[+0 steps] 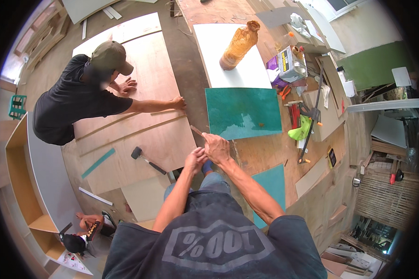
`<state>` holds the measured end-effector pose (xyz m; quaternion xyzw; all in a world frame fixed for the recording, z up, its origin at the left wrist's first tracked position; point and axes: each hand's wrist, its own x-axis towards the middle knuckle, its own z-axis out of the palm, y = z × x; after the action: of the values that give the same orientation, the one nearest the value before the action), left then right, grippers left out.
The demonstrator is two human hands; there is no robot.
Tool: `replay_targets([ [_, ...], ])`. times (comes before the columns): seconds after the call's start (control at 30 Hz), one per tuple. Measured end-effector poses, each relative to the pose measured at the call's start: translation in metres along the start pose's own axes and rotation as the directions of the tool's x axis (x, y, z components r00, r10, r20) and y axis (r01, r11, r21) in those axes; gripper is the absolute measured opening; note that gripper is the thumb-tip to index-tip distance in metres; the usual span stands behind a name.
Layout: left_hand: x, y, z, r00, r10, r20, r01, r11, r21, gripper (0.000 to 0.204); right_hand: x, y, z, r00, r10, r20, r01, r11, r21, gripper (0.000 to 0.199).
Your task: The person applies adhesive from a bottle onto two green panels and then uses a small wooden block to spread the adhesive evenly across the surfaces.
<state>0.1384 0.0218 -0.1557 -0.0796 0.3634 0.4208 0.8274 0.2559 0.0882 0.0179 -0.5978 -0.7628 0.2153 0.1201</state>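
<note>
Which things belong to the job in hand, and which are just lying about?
Likely in use:
- thin stick, in right hand
- upper teal sheet, close by
- possibly bottle

Apparently lying about, untouched:
- mallet
- clamp
- teal strip

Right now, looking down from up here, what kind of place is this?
It looks like a woodworking shop, maybe one where furniture gets made. A black-headed mallet lies on a big wooden panel, and a long bar clamp rests on the workbench.
</note>
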Motion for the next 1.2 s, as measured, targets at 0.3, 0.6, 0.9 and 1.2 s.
replay_targets([
  [0.3,0.012,0.085,0.009,0.875,0.269,-0.402,-0.095,0.910,0.403,0.032,-0.058,0.066,-0.031,0.973,-0.197,-0.118,0.197,0.980,-0.014,0.035],
  [0.6,0.051,0.115,0.129,0.972,0.223,-0.069,-0.115,0.714,0.690,0.073,-0.048,0.073,-0.022,0.964,-0.220,-0.148,0.220,0.975,-0.016,0.029],
  [0.9,0.048,0.096,0.145,0.963,0.219,-0.157,-0.041,0.694,0.719,0.088,-0.024,0.142,-0.083,0.956,-0.134,-0.260,0.127,0.991,-0.045,0.030],
  [1.2,0.040,0.053,0.123,0.922,0.286,-0.261,-0.003,0.679,0.734,0.080,0.012,0.173,-0.084,0.961,-0.153,-0.230,0.159,0.987,0.006,0.027],
])
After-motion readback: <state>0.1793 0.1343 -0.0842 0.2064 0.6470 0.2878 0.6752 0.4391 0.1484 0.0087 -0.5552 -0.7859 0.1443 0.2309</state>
